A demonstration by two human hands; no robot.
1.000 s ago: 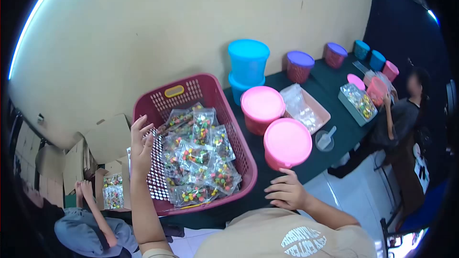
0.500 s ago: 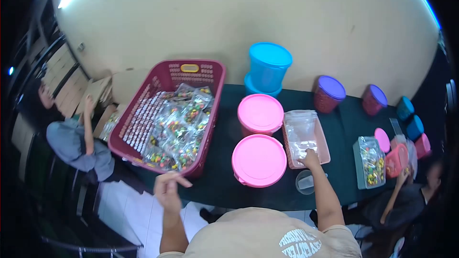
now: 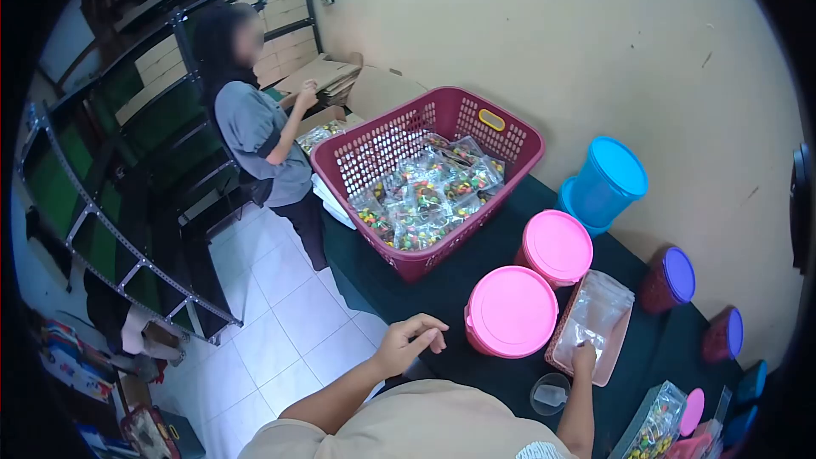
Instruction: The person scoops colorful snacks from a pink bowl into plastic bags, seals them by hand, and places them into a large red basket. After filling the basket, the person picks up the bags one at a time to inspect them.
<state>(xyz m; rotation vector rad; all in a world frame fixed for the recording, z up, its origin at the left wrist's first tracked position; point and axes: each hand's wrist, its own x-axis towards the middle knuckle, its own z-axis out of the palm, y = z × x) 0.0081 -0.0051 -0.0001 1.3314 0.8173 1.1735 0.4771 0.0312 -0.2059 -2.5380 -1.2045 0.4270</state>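
Observation:
My left hand (image 3: 414, 345) hovers near the table's front edge, left of the nearer pink-lidded tub (image 3: 512, 312). Its fingers are loosely bent with the thumb apart, and I see nothing in it. My right hand (image 3: 583, 358) reaches into a shallow pink basket (image 3: 614, 360), its fingers pinched together at the near end of a stack of clear plastic bags (image 3: 600, 310). The fingertips are partly hidden. Just in front of that basket stands a clear round container (image 3: 549, 394) with a whitish scoop-like piece inside.
A large maroon basket (image 3: 416, 265) holds many packets of colourful sweets (image 3: 433, 191). Behind are another pink-lidded tub (image 3: 558, 246), blue tubs (image 3: 614, 172) and purple-lidded tubs (image 3: 669, 279). A bin of packets (image 3: 654, 425) stands lower right. A person (image 3: 270, 140) stands beyond the basket.
My view has swung left, bringing the standing person and shelving further in. My left hand has moved away from the maroon basket, nearer the pink-lidded tub. My right hand stays at the bags.

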